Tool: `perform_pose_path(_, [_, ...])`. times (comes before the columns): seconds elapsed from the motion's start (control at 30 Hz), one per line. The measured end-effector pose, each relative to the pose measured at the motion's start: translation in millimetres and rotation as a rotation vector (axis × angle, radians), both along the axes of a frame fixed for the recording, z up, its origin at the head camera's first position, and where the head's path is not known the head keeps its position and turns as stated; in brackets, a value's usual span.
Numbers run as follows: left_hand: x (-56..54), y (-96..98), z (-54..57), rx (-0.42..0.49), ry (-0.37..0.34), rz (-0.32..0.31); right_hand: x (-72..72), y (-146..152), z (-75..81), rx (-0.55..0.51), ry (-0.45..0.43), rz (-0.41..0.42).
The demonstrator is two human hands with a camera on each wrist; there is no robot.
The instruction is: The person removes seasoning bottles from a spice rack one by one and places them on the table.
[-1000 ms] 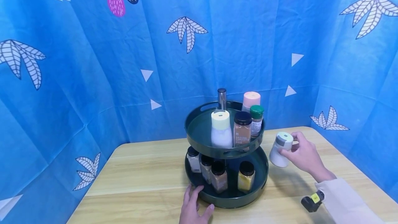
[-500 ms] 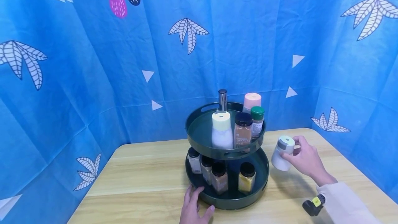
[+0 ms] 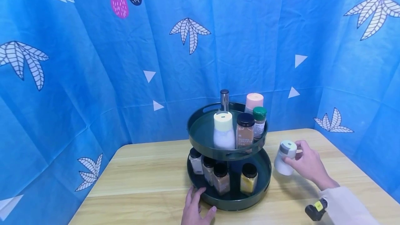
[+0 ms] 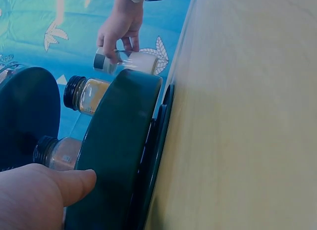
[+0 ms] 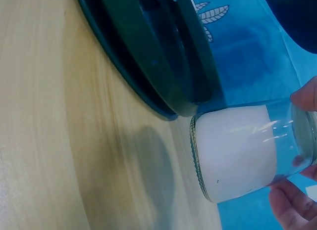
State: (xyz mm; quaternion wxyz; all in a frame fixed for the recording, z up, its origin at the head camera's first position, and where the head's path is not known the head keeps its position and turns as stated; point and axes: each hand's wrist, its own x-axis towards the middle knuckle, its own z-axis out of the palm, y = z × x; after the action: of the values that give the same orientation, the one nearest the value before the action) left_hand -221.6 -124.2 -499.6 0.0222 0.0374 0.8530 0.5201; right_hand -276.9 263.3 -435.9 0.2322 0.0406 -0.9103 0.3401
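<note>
My right hand (image 3: 307,162) holds a glass seasoning jar (image 3: 284,164) of white powder by its upper part, fingers and thumb around it below the pale green lid. The jar (image 5: 237,153) is tilted and held above the table, its shadow falling on the wood beside the rack. To its left stands a dark green two-tier rack (image 3: 232,204). My left hand (image 3: 195,207) rests with relaxed fingers against the lower tier's rim; in the left wrist view its thumb (image 4: 79,184) lies along the outer wall, the other fingers out of sight.
On the upper tier stand a white-powder jar (image 3: 224,136), a cinnamon jar (image 3: 245,133), a green-capped bottle (image 3: 259,126) and a pink-lidded jar (image 3: 254,100), near the chrome post (image 3: 224,100). Several black-capped jars, one yellow (image 3: 248,183), sit below. Blue curtain (image 3: 156,44) surrounds the table (image 3: 140,176).
My right hand has come down slightly and a little to the right with the seasoning jar. The left hand stays at the rack's rim, and the jars on the rack keep their places.
</note>
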Motion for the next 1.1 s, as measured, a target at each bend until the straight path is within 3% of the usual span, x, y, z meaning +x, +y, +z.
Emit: perform_pose_path(1.1, [-0.3,2.2,2.8,-0.02,-0.037,0.016,0.9,1,-18.6,-0.008,-0.041,-0.025])
